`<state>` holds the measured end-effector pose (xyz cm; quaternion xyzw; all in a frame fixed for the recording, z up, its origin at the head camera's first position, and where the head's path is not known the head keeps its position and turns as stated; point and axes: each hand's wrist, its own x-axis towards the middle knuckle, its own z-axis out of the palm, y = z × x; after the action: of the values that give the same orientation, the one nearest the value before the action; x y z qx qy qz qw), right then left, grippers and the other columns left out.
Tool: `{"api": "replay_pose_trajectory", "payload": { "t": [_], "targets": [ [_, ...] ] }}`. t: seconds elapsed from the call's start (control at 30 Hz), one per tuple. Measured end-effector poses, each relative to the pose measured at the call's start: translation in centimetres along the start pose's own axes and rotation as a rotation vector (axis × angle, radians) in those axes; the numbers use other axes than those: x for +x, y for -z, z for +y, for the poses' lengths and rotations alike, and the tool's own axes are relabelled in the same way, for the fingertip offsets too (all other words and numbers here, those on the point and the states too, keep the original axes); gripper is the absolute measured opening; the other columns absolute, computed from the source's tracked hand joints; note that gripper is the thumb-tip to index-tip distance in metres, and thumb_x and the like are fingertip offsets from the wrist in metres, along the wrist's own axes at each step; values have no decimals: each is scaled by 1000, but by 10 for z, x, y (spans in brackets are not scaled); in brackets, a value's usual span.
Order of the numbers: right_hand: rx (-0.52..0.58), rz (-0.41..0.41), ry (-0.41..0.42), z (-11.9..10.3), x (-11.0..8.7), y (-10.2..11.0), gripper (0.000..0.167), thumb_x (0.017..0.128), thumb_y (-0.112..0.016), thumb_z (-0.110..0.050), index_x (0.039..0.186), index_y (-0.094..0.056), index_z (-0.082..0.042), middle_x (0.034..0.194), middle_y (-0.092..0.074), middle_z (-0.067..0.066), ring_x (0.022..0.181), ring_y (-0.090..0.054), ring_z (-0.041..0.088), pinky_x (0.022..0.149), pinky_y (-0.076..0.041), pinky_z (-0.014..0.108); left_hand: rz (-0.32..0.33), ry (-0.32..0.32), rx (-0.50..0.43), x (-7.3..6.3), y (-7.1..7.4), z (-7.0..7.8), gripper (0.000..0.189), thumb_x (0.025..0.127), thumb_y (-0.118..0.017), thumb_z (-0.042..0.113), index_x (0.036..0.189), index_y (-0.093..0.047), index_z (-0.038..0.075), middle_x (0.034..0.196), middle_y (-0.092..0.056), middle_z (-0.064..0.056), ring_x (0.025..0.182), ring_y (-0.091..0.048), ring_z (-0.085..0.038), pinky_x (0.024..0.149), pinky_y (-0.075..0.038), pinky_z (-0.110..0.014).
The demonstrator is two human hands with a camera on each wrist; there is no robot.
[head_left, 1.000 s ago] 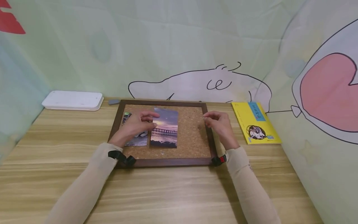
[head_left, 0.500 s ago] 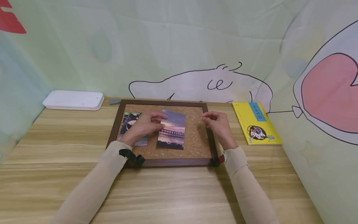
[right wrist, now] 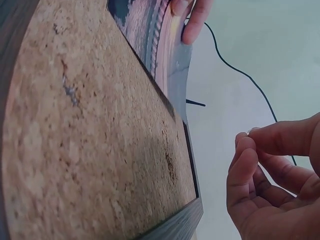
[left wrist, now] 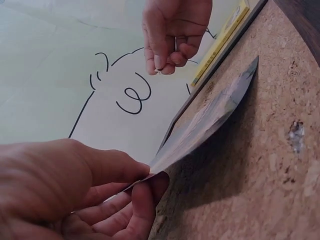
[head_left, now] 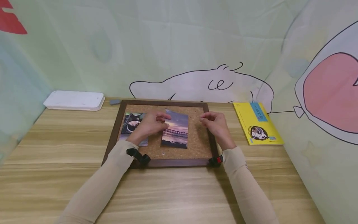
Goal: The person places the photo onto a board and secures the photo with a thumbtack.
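My left hand [head_left: 149, 127] pinches the left edge of a sunset pier photo [head_left: 176, 132] between thumb and fingers. In the left wrist view the photo curves up off the corkboard [head_left: 197, 140], casting a shadow on the cork. My right hand [head_left: 216, 125] is over the board's right part, apart from the photo. Its thumb and index fingertip pinch a tiny clear pin [right wrist: 250, 132], mostly hidden by the fingers. Left of the sunset photo, a second photo [head_left: 130, 119] with a dark and white picture lies on the cork, partly covered by my left hand.
The corkboard has a dark brown frame [head_left: 179, 162] and a small shiny spot [left wrist: 296, 137] on its cork. A white case [head_left: 74, 100] and a grey eraser-like block [head_left: 115, 101] are at the back left. A yellow book [head_left: 257, 124] lies right of the board, before a printed cloth wall.
My left hand has carried the sunset photo to the right, uncovering more of the second photo. My right hand has shifted slightly left, still pinching the tiny pin.
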<state>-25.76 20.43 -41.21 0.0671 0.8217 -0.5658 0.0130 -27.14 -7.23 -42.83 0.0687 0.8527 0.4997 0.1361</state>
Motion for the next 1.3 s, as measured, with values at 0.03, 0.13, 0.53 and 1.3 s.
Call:
{"api": "replay_pose_trajectory", "payload": {
  "t": [0.03, 0.13, 0.53, 1.3],
  "targets": [
    [3, 0, 4, 0, 0, 0, 16, 103, -71, -11, 112, -76, 2, 88, -66, -1, 84, -60, 18, 80, -56, 32, 2, -10, 8, 0, -1, 0, 37, 97, -72, 8, 134, -73, 10, 134, -70, -19, 116, -67, -31, 91, -54, -34],
    [10, -1, 6, -1, 1, -1, 15, 102, -71, -11, 110, -76, 1, 86, -65, -2, 83, -60, 18, 80, -57, 33, 12, -36, 28, 2, -4, -2, 36, 97, -72, 6, 133, -74, 9, 131, -71, -19, 113, -67, -30, 87, -53, -32],
    [-23, -14, 20, 0, 0, -6, 14, 103, -70, -10, 112, -76, -1, 95, -68, 3, 87, -60, 19, 81, -57, 34, 93, -136, 122, 7, -21, -4, 36, 90, -78, 6, 126, -76, 2, 115, -77, -21, 87, -69, -21, 71, -49, -24],
    [-61, -161, 77, -8, 13, -26, 14, 100, -72, -11, 109, -77, -1, 92, -70, 4, 81, -63, 18, 73, -55, 31, 83, -146, 235, 7, -32, -2, 41, 90, -79, 8, 131, -75, 6, 104, -68, -15, 78, -60, -17, 66, -45, -24]
  ]
}}
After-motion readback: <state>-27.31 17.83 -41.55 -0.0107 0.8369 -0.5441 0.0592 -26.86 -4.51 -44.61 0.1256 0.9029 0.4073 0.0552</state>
